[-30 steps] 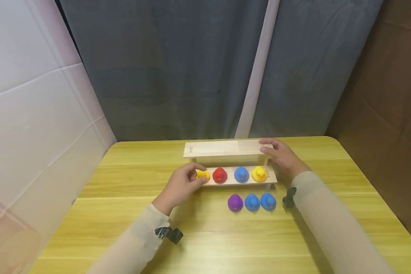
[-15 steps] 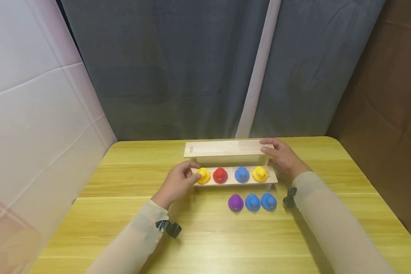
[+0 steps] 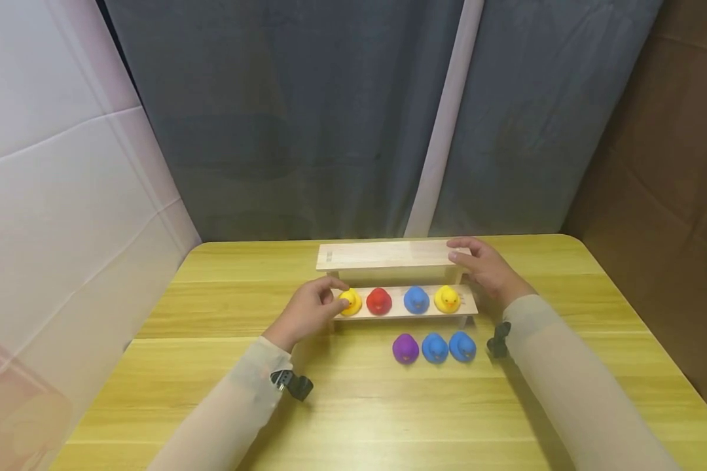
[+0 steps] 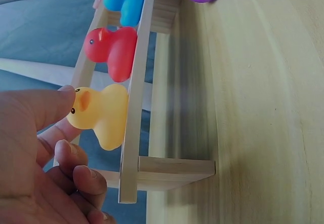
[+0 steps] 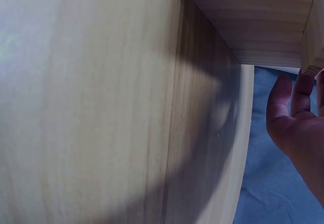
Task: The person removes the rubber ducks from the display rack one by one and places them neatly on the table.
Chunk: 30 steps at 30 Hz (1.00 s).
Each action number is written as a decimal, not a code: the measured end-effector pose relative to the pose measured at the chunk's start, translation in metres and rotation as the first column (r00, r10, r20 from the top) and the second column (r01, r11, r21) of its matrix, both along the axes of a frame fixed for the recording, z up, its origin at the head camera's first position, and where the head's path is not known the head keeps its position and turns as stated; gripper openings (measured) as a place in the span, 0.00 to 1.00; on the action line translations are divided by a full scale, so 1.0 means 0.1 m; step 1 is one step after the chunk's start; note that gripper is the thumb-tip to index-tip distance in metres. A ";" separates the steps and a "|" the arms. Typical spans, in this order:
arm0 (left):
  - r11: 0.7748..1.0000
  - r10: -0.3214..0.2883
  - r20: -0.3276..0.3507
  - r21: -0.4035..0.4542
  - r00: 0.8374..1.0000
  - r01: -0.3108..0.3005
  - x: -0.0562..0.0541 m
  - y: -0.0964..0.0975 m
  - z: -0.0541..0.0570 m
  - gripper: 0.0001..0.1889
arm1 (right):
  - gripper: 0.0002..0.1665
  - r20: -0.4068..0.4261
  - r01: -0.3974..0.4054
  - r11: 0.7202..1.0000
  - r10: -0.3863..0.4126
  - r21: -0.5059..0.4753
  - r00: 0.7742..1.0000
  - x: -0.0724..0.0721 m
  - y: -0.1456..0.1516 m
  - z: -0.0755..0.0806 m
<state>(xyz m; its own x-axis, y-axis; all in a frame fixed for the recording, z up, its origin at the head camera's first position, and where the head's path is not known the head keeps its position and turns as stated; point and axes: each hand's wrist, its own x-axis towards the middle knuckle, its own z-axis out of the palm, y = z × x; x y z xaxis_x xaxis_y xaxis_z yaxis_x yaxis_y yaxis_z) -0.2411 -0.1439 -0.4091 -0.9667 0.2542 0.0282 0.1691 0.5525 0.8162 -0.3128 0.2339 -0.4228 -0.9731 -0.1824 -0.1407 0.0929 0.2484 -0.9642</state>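
Note:
A two-tier wooden stand is set toward the back of the table. On its lower board sit a yellow rubber duck, a red duck, a blue duck and a second yellow duck. My left hand pinches the leftmost yellow duck by its head, thumb in front and index finger behind; the left wrist view shows that duck upright on the board. At the upper board's right end, my right hand grips the edge; its fingers are partly out of frame there.
In front of the stand, a purple duck and two blue ducks, one in the middle and one at the right, stand on the wooden table. A dark grey curtain hangs behind the table.
My left hand has drawn slightly left, uncovering more of the yellow duck, which now faces more to the front. The right hand stays at the upper board.

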 end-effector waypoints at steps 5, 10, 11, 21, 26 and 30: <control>1.000 -0.019 0.004 -0.005 1.000 0.019 -0.01 0.00 0.00 0.15 | 0.29 0.001 -0.002 1.000 0.002 -0.008 1.000 0.00 0.01 0.02; 1.000 -0.019 0.005 -0.002 1.000 0.019 -0.01 0.00 0.01 0.14 | 0.29 -0.009 -0.010 1.000 0.009 -0.022 1.000 -0.01 0.00 0.02; 1.000 -0.018 0.006 -0.001 1.000 0.018 -0.01 0.00 0.01 0.14 | 0.29 -0.011 -0.011 1.000 0.010 -0.019 1.000 0.00 0.00 0.03; 1.000 -0.012 0.004 0.019 1.000 0.011 0.01 0.01 0.03 0.12 | 0.30 -0.014 -0.017 1.000 0.017 -0.014 1.000 0.00 0.00 0.02; 0.999 -0.019 0.006 0.032 1.000 0.019 0.05 0.02 0.06 0.12 | 0.29 -0.010 -0.012 1.000 0.012 -0.005 1.000 -0.01 0.01 0.01; 0.999 -0.021 0.011 0.037 1.000 0.020 0.08 0.05 0.08 0.12 | 0.29 -0.004 -0.008 1.000 0.007 -0.011 1.000 -0.01 0.01 0.00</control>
